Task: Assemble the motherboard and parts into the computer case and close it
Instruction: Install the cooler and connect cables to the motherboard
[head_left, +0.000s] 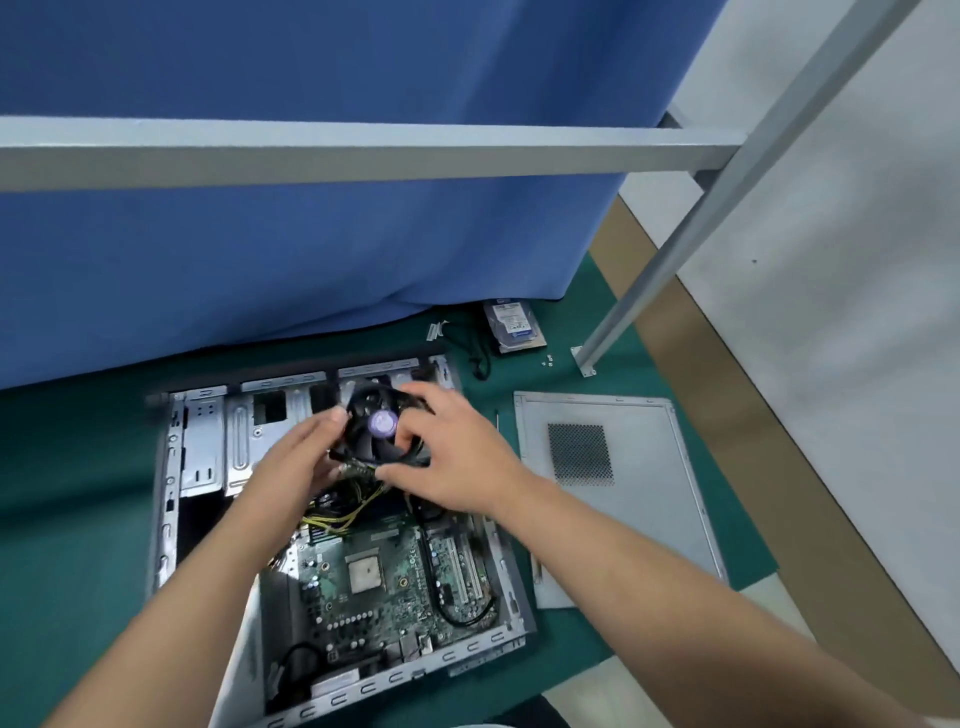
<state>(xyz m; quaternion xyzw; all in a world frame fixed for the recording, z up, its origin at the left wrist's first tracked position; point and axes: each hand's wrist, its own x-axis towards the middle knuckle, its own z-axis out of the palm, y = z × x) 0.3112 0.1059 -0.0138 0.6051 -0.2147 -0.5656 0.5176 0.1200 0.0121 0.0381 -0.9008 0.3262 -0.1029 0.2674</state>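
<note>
Open case (171, 519) flat on the green mat, motherboard (374, 587) already seated inside, side panel (639, 467) lying just right of the case. Both hands up over the case's far end: left hand (296, 462) and right hand (457, 457) each curl fingers round the cooler fan (379, 426). Best now: lower it level and square over the bare chip (365, 572) near the case's middle, keeping the yellow wires (343, 517) out from underneath.

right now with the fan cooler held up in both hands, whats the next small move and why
Probably lower the fan cooler toward you onto the bare CPU on the motherboard. Both the left hand and the right hand grip it above the case's far end, away from the chip, which is uncovered and still lacks a cooler.
</note>
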